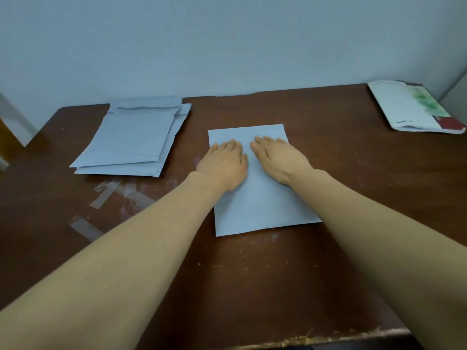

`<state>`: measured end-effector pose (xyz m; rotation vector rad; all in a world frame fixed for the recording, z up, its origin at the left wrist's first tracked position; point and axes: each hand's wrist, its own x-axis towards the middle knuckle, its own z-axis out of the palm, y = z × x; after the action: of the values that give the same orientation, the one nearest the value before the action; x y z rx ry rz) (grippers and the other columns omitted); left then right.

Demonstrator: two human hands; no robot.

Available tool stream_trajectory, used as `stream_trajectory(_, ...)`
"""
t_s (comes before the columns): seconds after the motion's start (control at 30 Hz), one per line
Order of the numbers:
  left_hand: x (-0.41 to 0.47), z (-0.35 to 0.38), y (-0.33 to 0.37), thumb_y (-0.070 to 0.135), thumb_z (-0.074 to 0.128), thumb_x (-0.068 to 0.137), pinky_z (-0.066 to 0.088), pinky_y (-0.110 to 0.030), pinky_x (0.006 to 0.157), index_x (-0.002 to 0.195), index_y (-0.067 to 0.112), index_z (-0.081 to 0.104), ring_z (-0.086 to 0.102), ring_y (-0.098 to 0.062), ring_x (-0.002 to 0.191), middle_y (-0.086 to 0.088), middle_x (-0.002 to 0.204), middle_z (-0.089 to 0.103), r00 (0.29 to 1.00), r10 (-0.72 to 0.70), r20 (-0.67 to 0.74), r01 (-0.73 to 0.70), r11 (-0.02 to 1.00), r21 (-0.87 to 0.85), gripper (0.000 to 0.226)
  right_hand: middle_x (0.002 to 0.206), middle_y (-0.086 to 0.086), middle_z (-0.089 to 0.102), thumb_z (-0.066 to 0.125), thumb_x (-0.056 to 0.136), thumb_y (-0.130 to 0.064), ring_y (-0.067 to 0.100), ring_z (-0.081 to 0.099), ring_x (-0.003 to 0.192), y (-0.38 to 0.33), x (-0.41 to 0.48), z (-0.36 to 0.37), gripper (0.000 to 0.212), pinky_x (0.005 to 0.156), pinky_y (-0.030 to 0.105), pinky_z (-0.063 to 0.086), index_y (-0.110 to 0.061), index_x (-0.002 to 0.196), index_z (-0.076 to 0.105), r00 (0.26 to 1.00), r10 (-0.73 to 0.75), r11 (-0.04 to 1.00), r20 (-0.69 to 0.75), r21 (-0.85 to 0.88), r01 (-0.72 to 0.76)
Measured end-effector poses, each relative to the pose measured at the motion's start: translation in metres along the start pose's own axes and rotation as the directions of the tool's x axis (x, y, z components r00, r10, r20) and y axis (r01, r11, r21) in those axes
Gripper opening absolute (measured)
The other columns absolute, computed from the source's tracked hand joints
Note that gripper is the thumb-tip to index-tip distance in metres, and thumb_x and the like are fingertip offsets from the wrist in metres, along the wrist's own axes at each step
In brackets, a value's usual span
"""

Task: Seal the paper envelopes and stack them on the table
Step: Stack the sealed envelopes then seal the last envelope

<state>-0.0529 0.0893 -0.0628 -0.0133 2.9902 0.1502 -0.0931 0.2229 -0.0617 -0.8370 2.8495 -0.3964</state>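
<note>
Envelope in hand: a pale grey envelope [262,198] lies flat on the brown table [252,274], centre, directly under both hands.
Long axis: it runs away from the person, near edge to far edge, skewed slightly; the far short edge sits just beyond the fingertips.
Left hand: the left hand [223,164] is palm down on the envelope's far left part, fingers [232,145] straight and together, pressing, gripping nothing.
Right hand: the right hand [278,160] is palm down beside it, thumbs nearly touching, fingers [265,141] flat and extended, also holding nothing.
Step, as I judge it: pressing down the far end where the flap would be (the flap itself is not distinguishable under the hands).
Where it must go: the stack of envelopes [131,140] lies left and somewhat farther back, well apart from the pressed one, its sheets fanned rather than squared.
Nearer hand: the left, which lies on the stack's side.
Path: bare tabletop lies between envelope and stack; strips of clear tape [106,195] are stuck flat to the table nearer the person, to the left, and seem off the direct line.
Other things: a white printed mailer [414,109] lies at the far right corner, well away.
Risk: a slid envelope could nudge the loose stack further askew.
</note>
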Motion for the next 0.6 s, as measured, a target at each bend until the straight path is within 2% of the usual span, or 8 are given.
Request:
stream_trajectory(0.1, -0.004, 0.001, -0.016, 0.026, 0.014, 0.102, 0.005, -0.035, 0.119, 0.148, 0.005, 0.017, 0.015, -0.021, 0.145, -0.011, 0.157, 0.016, 0.998, -0.057, -0.017, 0.057, 0.998, 0.019, 0.051, 0.145, 0.011, 0.041, 0.015, 0.103, -0.025, 0.024, 0.033, 0.135, 0.021, -0.005, -0.004, 0.047, 0.112, 0.028, 0.013, -0.004, 0.135, 0.042, 0.993, 0.087, 0.996, -0.077, 0.026, -0.085)
stream_trajectory(0.23, -0.003, -0.003, -0.019, 0.025, 0.016, 0.100, 0.010, -0.036, 0.118, 0.140, 0.003, 0.034, 0.033, -0.024, 0.136, -0.012, 0.146, 0.039, 0.991, -0.113, -0.070, 0.116, 0.992, 0.048, 0.049, 0.138, 0.016, 0.048, 0.009, 0.099, -0.031, 0.028, 0.033, 0.137, 0.027, 0.000, -0.010, 0.059, 0.118, 0.035, 0.013, 0.001, 0.126, 0.051, 0.972, 0.202, 0.977, -0.118, -0.047, -0.208)
stream_trajectory(0.3, -0.001, -0.003, -0.010, 0.026, 0.017, 0.100, 0.010, -0.037, 0.117, 0.140, 0.006, 0.033, 0.032, -0.025, 0.136, -0.012, 0.145, 0.039, 0.994, -0.031, -0.107, 0.036, 0.998, 0.047, 0.047, 0.137, 0.017, 0.049, 0.007, 0.097, -0.038, 0.028, 0.037, 0.132, 0.012, 0.004, -0.007, 0.065, 0.113, 0.035, 0.018, 0.000, 0.120, 0.054, 0.986, 0.116, 0.992, -0.122, -0.041, -0.122)
stream_trajectory(0.33, -0.002, -0.002, -0.009, 0.026, 0.018, 0.101, 0.009, -0.037, 0.117, 0.143, 0.007, 0.030, 0.028, -0.025, 0.139, -0.011, 0.149, 0.034, 0.995, -0.001, -0.099, 0.005, 0.999, 0.038, 0.048, 0.139, 0.016, 0.047, 0.012, 0.099, -0.037, 0.027, 0.038, 0.131, 0.006, 0.004, -0.004, 0.058, 0.109, 0.033, 0.020, -0.002, 0.121, 0.053, 0.993, 0.063, 0.998, -0.099, -0.002, -0.063)
stream_trajectory(0.43, -0.004, 0.004, -0.021, 0.028, 0.018, 0.101, 0.008, -0.036, 0.118, 0.147, 0.007, 0.021, 0.021, -0.023, 0.143, -0.010, 0.156, 0.022, 0.995, -0.041, -0.087, 0.044, 0.999, 0.031, 0.051, 0.146, 0.011, 0.041, 0.022, 0.102, -0.026, 0.025, 0.037, 0.134, 0.012, -0.004, -0.003, 0.042, 0.109, 0.030, 0.019, -0.005, 0.126, 0.051, 0.994, 0.048, 0.990, -0.097, 0.133, -0.035)
stream_trajectory(0.5, -0.006, 0.003, -0.028, 0.031, 0.019, 0.100, 0.011, -0.037, 0.118, 0.146, 0.006, 0.023, 0.022, -0.025, 0.142, -0.009, 0.155, 0.024, 0.989, -0.106, -0.101, 0.110, 0.993, 0.036, 0.053, 0.135, 0.017, 0.051, 0.022, 0.101, -0.022, 0.031, 0.045, 0.124, 0.029, -0.006, -0.009, 0.042, 0.105, 0.037, 0.028, 0.000, 0.117, 0.054, 0.975, 0.164, 0.972, -0.147, 0.193, -0.134)
stream_trajectory(0.57, -0.009, -0.005, -0.027, 0.034, 0.022, 0.099, 0.024, -0.039, 0.111, 0.141, 0.007, 0.033, 0.028, -0.027, 0.138, -0.007, 0.150, 0.033, 0.978, -0.183, -0.096, 0.183, 0.983, -0.017, 0.052, 0.114, 0.018, 0.060, 0.022, 0.100, -0.027, 0.036, 0.053, 0.105, 0.043, -0.003, -0.015, 0.043, 0.087, 0.040, 0.041, 0.000, 0.102, 0.056, 0.945, 0.279, 0.952, -0.170, 0.177, -0.249)
stream_trajectory(0.6, -0.011, -0.009, -0.024, 0.036, 0.025, 0.098, 0.031, -0.040, 0.103, 0.136, 0.008, 0.039, 0.033, -0.028, 0.134, -0.007, 0.145, 0.040, 0.971, -0.216, -0.105, 0.211, 0.976, -0.053, 0.050, 0.102, 0.015, 0.061, 0.024, 0.099, -0.032, 0.035, 0.055, 0.097, 0.046, -0.001, -0.017, 0.042, 0.077, 0.038, 0.042, -0.004, 0.094, 0.054, 0.927, 0.330, 0.939, -0.180, 0.162, -0.303)
